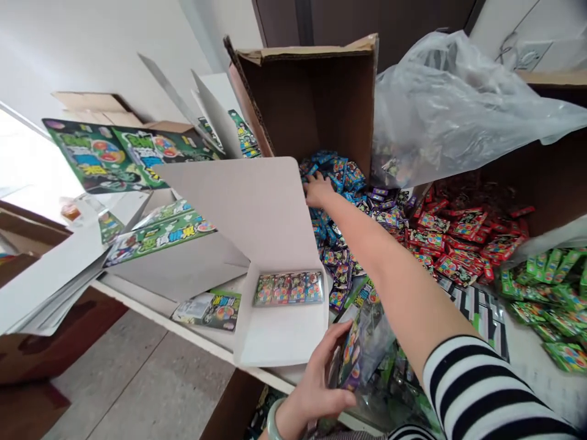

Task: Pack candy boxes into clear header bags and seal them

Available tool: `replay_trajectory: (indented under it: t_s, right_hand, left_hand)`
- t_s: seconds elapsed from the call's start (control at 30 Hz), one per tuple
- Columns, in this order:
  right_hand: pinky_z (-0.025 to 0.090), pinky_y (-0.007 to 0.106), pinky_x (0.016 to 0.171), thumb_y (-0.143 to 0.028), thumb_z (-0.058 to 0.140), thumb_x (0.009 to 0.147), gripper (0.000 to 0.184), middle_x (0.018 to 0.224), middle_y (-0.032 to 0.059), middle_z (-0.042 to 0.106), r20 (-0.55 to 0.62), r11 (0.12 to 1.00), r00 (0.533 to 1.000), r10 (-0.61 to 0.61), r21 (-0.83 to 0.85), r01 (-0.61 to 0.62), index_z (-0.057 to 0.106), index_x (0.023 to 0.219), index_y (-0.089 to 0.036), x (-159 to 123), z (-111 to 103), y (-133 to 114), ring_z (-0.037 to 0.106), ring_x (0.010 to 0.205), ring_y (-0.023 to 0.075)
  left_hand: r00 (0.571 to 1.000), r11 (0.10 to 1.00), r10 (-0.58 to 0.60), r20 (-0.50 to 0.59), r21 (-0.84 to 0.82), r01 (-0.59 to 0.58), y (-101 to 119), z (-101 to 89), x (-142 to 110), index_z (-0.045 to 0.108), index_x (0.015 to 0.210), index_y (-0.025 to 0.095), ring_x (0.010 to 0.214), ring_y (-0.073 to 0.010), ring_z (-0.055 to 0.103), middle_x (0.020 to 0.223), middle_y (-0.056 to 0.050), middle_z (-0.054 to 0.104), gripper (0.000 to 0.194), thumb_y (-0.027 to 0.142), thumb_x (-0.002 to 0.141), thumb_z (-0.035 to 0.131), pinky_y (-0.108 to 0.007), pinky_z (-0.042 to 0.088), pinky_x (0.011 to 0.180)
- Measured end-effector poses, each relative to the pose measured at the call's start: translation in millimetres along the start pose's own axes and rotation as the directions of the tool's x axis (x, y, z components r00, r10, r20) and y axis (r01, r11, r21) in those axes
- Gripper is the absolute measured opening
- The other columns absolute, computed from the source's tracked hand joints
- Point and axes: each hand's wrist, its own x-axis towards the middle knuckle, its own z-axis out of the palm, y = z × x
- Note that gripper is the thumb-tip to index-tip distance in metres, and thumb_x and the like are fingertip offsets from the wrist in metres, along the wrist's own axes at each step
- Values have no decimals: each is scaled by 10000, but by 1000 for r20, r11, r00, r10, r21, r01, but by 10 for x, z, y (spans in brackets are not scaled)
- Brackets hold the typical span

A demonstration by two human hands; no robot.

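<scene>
My right hand (320,189) reaches into the pile of small blue packets (342,174) at the mouth of a cardboard box, fingers apart and touching the packets, with some fingertips hidden. In the lower middle, my left hand (323,376) is closed around a few small colourful packets (352,354) held on edge. Beside it stands a white display box (282,339) with its lid raised. Inside that box, a row of packets (288,287) lies against the back wall. Purple packets (339,275) spill out under my right forearm.
Red packets (458,238) and green packets (557,299) are heaped on the right. A clear plastic bag (458,116) hangs over the brown cardboard box (307,104). Printed green cartons (114,156) and flat white card (68,275) crowd the left. The table edge (192,333) runs along the front.
</scene>
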Motion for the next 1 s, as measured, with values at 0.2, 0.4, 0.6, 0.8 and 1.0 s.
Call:
replay_trajectory:
  t_s: [0.2,0.4,0.6,0.8,1.0]
  right_hand:
    - [442,538,1024,-293,876,658,686,1365,193,596,203,998,979,-30,-46,40,667,1293,-143,-111,-53,148,527,1243,461]
    - [508,467,930,-185,699,827,407,1324,199,565,128,993,986,-110,-23,114,690,1232,-154,-1199,153,690,602,1154,376]
    - [460,481,1068,-337,634,863,428,1203,124,639,-312,829,949,46,542,138,626,1265,-189,-2248,383,993,607,1163,271]
    - [531,446,979,-466,734,758,548,1153,91,699,-193,407,893,406,914,12,608,1234,-225,-3268,346,841,646,1106,242]
    - [531,456,973,-484,766,718,447,1065,71,720,-86,300,846,526,949,-91,670,1068,-224,-4105,259,807,658,1052,238]
  left_hand:
    - [1000,997,-7,-15,-79,6,12,-61,-13,536,1436,364,1397,-426,446,1478,-76,494,1034,705,514,855,-544,305,1229]
    - [1000,999,-9,10,-31,10,-37,-54,1,532,1447,300,1410,-413,435,1509,-111,476,1063,744,529,831,-532,292,1234]
    - [1000,998,2,-5,65,-2,-17,38,62,498,1468,245,1391,-402,475,1523,-145,491,1067,782,588,774,-527,359,1197]
    - [994,971,104,12,216,-104,99,170,144,485,1466,210,1362,-379,521,1496,-166,519,1004,745,658,750,-515,411,1161]
    - [991,934,134,5,333,-128,182,262,203,491,1450,198,1321,-359,558,1448,-161,566,936,684,695,754,-504,453,1119]
